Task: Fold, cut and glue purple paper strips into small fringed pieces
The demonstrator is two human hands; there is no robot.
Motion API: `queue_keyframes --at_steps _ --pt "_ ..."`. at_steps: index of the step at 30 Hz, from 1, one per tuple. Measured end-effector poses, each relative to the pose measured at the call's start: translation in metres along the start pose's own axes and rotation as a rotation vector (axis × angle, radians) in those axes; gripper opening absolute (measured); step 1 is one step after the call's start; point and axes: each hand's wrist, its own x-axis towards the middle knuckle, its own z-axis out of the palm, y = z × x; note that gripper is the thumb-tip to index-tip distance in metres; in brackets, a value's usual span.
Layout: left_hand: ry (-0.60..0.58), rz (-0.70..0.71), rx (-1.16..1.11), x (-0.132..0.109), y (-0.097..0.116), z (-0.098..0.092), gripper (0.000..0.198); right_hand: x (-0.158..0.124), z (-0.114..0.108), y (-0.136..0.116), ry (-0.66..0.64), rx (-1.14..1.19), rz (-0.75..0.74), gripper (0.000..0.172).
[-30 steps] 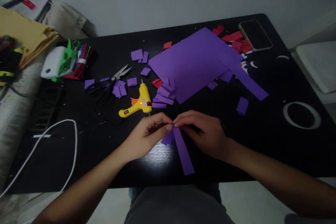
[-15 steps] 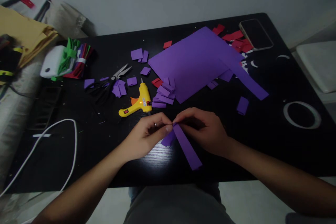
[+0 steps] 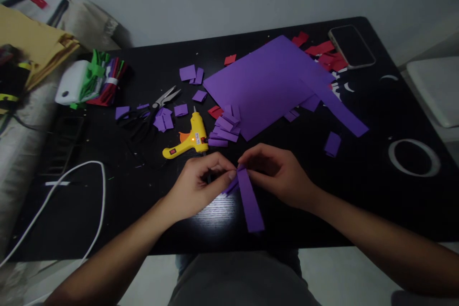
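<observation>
A purple paper strip (image 3: 251,203) hangs down toward me, its upper end folded and pinched between the fingertips of both hands. My left hand (image 3: 205,182) closes thumb and forefinger on that end from the left. From the other side my right hand (image 3: 278,174) grips it, fingers curled. Another purple piece (image 3: 231,186) shows below my left fingertips; whether it joins the strip I cannot tell. Just beyond my left hand lies a yellow glue gun (image 3: 190,138), its small light orange. Beside it is a pile of folded purple pieces (image 3: 225,126).
Scissors (image 3: 159,105) lie left of the glue gun. A large purple sheet (image 3: 265,83) with a strip (image 3: 340,112) on it covers the middle back. A phone (image 3: 351,46), red scraps (image 3: 328,57) and a white ring (image 3: 414,158) are on the right; a white cable (image 3: 103,191) loops on the left.
The strip's hanging end has swung left and now points more straight toward me. The purple piece below my left fingertips shows narrower. Both hands keep their pinch, almost in place.
</observation>
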Motion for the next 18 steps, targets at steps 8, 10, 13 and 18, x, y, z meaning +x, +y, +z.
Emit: queue_keyframes --at_steps 8,10,13,18 --pt "0.029 0.166 0.183 0.0003 0.0009 -0.0012 0.009 0.0031 -0.0022 0.0023 -0.005 0.068 0.048 0.018" --pt "0.049 0.234 0.256 0.0003 0.0007 -0.0024 0.002 0.0038 -0.0026 0.0037 0.006 0.081 0.058 0.020" --pt "0.075 0.403 0.345 0.0005 -0.0004 -0.0045 0.021 0.0044 -0.0030 0.0043 0.025 0.069 0.081 0.021" --pt "-0.023 0.555 0.500 0.0013 -0.0015 -0.0068 0.035 0.0051 -0.0040 0.0042 0.028 0.084 0.102 0.026"
